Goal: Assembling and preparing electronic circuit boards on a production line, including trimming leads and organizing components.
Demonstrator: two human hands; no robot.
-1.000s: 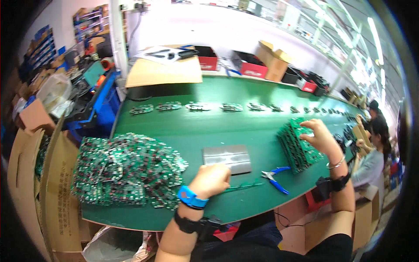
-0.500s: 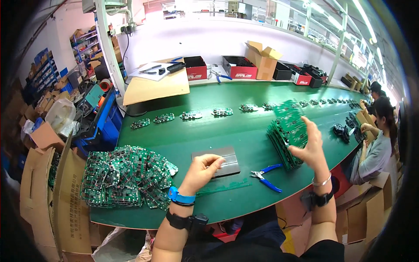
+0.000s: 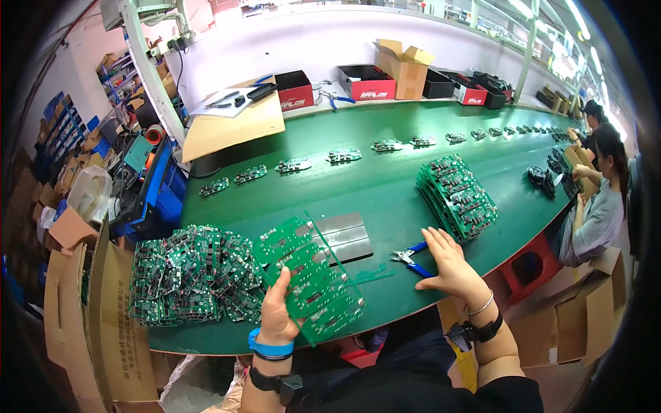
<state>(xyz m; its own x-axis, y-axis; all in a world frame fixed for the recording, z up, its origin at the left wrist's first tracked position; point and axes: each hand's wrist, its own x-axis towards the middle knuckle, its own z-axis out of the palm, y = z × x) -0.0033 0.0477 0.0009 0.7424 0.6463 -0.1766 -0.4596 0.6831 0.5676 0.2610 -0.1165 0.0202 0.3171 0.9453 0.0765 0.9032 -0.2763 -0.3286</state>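
Note:
My left hand (image 3: 279, 313) grips the near left edge of a green circuit board panel (image 3: 313, 279), tilted above the bench with several joined boards on it. The panel partly covers a grey metal block (image 3: 350, 237) lying behind it. My right hand (image 3: 454, 272) is open, fingers spread, close beside the blue-handled side cutters (image 3: 411, 259); I cannot tell whether it touches them. Beyond that hand stands a stack of board panels (image 3: 458, 196). A large heap of separated circuit boards (image 3: 196, 275) lies left of my left hand. Thin green strips (image 3: 375, 275) rest near the block.
A row of small boards (image 3: 343, 156) runs along the green bench (image 3: 268, 199). At the back are cardboard (image 3: 234, 134), red-and-black boxes (image 3: 368, 84) and an open carton (image 3: 406, 72). A person (image 3: 599, 186) sits at the right by a red stool (image 3: 533, 268). Cartons flank the bench.
A panel that was blurred by motion at the right-hand stack is now in my left hand. My right hand has come down and nearer, to the cutters. The view has shifted slightly.

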